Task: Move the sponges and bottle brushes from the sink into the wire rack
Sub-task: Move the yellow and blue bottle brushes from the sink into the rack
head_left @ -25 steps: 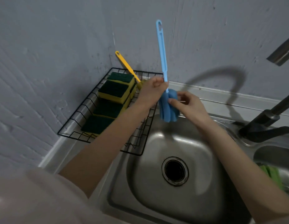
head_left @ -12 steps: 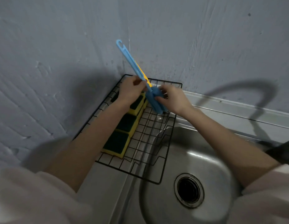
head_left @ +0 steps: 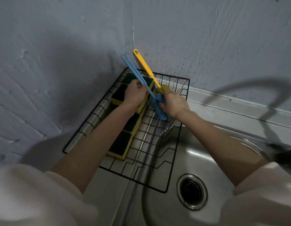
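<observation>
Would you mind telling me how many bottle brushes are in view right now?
2. The blue brush is held by both hands over the rack; the yellow brush stands in the rack's far corner, handle against the wall. No others show.

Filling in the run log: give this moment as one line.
left hand: grips blue brush handle | right hand: holds its sponge head | brush: over wire rack | yellow brush: in rack

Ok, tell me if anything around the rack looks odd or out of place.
Nothing looks spilled or broken. The rack overhangs the sink edge. The sponges lie in a row, and the yellow brush leans toward the wall corner.
</observation>
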`<state>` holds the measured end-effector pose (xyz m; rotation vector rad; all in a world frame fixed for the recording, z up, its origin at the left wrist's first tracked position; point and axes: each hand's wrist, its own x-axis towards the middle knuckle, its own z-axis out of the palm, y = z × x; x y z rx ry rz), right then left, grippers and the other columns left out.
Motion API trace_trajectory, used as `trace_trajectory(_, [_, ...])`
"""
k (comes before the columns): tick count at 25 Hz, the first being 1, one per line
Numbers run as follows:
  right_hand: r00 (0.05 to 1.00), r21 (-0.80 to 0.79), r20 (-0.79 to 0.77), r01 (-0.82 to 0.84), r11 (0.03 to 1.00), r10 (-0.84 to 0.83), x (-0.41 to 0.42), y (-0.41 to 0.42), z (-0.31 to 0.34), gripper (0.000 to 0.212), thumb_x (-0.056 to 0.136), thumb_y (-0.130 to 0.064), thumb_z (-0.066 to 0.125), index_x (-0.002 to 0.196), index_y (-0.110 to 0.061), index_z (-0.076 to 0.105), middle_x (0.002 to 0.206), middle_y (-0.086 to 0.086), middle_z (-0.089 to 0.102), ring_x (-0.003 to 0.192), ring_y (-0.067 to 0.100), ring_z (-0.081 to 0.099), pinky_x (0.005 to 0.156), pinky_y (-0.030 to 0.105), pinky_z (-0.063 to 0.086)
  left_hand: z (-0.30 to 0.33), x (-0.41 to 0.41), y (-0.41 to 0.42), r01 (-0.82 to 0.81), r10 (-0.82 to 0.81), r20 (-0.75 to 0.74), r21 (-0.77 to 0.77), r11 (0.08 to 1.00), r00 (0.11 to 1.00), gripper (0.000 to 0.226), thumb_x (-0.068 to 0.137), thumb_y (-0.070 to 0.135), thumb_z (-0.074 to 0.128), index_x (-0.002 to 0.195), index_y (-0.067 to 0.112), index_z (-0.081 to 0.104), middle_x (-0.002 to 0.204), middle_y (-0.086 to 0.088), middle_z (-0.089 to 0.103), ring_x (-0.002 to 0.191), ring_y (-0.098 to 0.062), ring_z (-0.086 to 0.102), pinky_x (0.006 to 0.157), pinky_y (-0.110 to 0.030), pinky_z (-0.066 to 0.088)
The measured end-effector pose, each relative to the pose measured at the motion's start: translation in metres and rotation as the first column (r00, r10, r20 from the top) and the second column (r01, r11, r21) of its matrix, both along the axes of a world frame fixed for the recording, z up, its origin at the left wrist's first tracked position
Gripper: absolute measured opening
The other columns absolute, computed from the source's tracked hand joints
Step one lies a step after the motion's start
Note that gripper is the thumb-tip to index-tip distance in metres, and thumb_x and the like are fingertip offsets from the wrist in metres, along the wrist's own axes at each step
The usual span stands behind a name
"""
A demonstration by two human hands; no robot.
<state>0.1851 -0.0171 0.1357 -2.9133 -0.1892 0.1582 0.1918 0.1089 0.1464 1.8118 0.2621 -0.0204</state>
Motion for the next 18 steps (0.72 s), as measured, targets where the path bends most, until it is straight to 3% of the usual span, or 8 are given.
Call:
trace_trajectory(5, [1.000,0.033,-0.010,0.011,0.999,-0.011,-0.003,0.007,-0.001,0.040,0.092,-0.021,0.045,0.130,-0.012,0.038,0.131,0.016,0.050,0.116,0.037,0.051,0.097,0.047,0.037,0.003,0.000,0.007,0.044,-0.044,-0.009,0.047,0.998,0.999,0.033,0.092,0.016,0.045,0.124,0.007,0.047,0.125,-0.011,0.057,0.112,-0.022,0.056,0.100,-0.041,0.047])
trace_trajectory(10, [1.000,0.082,0.001,-0.001,0.997,0.001,-0.016,0.005,0.005,0.051,0.090,-0.021,0.050,0.137,-0.015,0.032,0.137,0.015,0.044,0.123,0.035,0.046,0.103,0.046,0.034,0.012,-0.010,0.009,0.063,-0.062,-0.016,0.065,0.996,0.998,0.040,0.092,0.016,0.043,0.131,0.006,0.037,0.110,-0.005,0.051,0.098,-0.014,0.049,0.091,-0.033,0.047])
trace_trajectory(13, [1.000,0.131,0.018,0.016,0.991,-0.018,-0.029,-0.003,0.012,0.053,0.090,-0.022,0.050,0.138,-0.015,0.031,0.134,0.017,0.046,0.122,0.034,0.047,0.103,0.046,0.037,0.024,-0.024,0.008,0.102,-0.101,-0.011,0.159,0.982,0.995,0.053,0.093,0.016,0.042,0.142,0.009,0.022,0.091,0.004,0.049,0.078,-0.008,0.049,0.071,-0.024,0.046])
trace_trajectory(14, [0.999,0.158,0.029,0.024,0.987,-0.029,-0.035,-0.007,0.016,0.054,0.090,-0.021,0.050,0.139,-0.014,0.030,0.134,0.017,0.046,0.122,0.034,0.046,0.104,0.046,0.038,0.028,-0.030,0.007,0.119,-0.120,-0.006,0.203,0.972,0.993,0.056,0.093,0.016,0.041,0.144,0.009,0.019,0.094,0.003,0.051,0.075,-0.008,0.048,0.068,-0.023,0.044])
trace_trajectory(15, [0.998,0.181,0.042,0.028,0.983,-0.036,-0.041,-0.011,0.019,0.055,0.090,-0.020,0.050,0.140,-0.013,0.029,0.134,0.018,0.045,0.122,0.034,0.046,0.105,0.046,0.038,0.032,-0.037,0.005,0.135,-0.138,-0.003,0.240,0.961,0.990,0.057,0.094,0.016,0.041,0.145,0.009,0.017,0.107,-0.001,0.053,0.082,-0.010,0.051,0.072,-0.024,0.045])
trace_trajectory(17, [0.997,0.202,0.067,0.024,0.979,-0.038,-0.055,-0.020,0.025,0.057,0.089,-0.019,0.051,0.141,-0.013,0.029,0.135,0.018,0.045,0.123,0.034,0.046,0.106,0.045,0.038,0.040,-0.052,0.003,0.146,-0.156,0.008,0.302,0.942,0.988,0.056,0.094,0.016,0.041,0.144,0.009,0.019,0.139,-0.009,0.044,0.114,-0.019,0.050,0.094,-0.030,0.042])
trace_trajectory(18, [0.997,0.206,0.074,0.023,0.978,-0.039,-0.061,-0.024,0.027,0.057,0.089,-0.018,0.051,0.141,-0.012,0.029,0.136,0.018,0.045,0.124,0.035,0.045,0.106,0.045,0.037,0.043,-0.059,0.001,0.152,-0.166,0.015,0.324,0.934,0.986,0.054,0.093,0.015,0.041,0.143,0.010,0.022,0.145,-0.010,0.039,0.124,-0.022,0.045,0.101,-0.032,0.039])
